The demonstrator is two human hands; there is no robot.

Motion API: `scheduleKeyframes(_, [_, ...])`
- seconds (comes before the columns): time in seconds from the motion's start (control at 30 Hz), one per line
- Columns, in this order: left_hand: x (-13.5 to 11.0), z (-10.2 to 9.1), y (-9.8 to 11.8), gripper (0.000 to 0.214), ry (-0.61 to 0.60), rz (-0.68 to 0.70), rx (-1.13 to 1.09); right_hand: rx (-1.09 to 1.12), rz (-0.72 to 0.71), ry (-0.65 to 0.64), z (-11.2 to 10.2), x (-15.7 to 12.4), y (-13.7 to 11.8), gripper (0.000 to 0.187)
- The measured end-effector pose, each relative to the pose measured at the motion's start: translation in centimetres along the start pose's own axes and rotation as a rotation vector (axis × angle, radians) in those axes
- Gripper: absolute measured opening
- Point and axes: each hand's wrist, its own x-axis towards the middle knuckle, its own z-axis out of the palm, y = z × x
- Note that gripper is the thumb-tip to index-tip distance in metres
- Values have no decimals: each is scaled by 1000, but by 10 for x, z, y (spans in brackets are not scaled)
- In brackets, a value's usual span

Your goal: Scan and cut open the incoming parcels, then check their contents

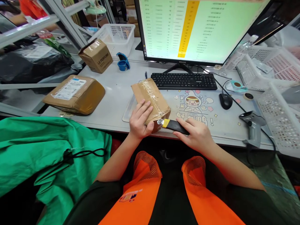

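A small taped cardboard box (pixel 152 93) rests at the front of the desk, partly on the printed desk mat (pixel 199 115). My left hand (pixel 141 120) lies over its near left side, fingers on the top and thumb by the near edge, holding it. In my right hand (pixel 197 132) is a box cutter (pixel 174 125) with a black handle and a yellow collar. Its metal tip meets the near right corner of the box, where clear tape shows. How far the blade is out I cannot tell.
Left on the desk are a larger labelled parcel (pixel 77 93), a brown carton (pixel 97 57) and a blue tape dispenser (pixel 123 62). Behind the box stand a keyboard (pixel 185 81) and a monitor (pixel 199 31). A mouse (pixel 226 101), barcode scanner (pixel 254 129) and white baskets (pixel 278 115) are rightward.
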Motion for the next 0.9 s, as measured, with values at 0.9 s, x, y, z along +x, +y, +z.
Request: scheduleKeyframes(0.9, [0, -2, 9, 39, 186, -296, -154, -132, -28, -449, -51, 100, 11, 50])
